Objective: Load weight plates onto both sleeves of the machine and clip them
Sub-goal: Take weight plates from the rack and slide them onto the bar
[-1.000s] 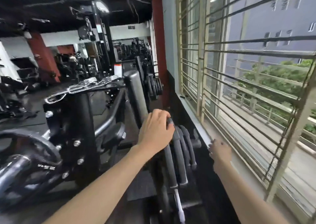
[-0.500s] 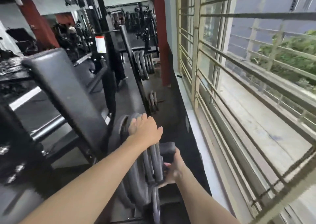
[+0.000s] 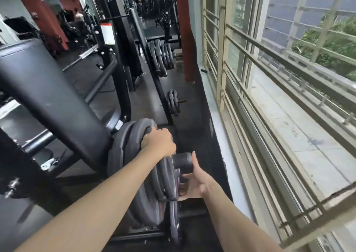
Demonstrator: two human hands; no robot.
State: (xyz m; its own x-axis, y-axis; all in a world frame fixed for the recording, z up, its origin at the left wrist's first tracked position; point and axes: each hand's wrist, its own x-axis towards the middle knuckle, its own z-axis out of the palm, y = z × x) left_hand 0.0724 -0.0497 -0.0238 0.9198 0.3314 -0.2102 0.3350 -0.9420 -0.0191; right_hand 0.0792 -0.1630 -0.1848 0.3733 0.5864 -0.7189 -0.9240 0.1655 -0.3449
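Note:
Several black weight plates (image 3: 133, 155) hang edge-on on a horizontal peg (image 3: 183, 162) low in the middle of the view. My left hand (image 3: 159, 143) is closed over the top rim of the plates. My right hand (image 3: 194, 184) presses against the outer face of the stack just under the peg's black end, fingers curled behind the outermost small plate. No clip can be seen.
A thick black padded arm (image 3: 48, 90) of the machine slants across the left. More plates hang on a rack (image 3: 161, 57) farther back and a smaller set (image 3: 173, 102) below it. A barred window (image 3: 269, 78) and its sill run along the right, leaving a narrow aisle.
The view has come closer and lower over the plate stack. My left hand stayed on the top rim; my right hand moved from beside the stack to its outer face under the peg.

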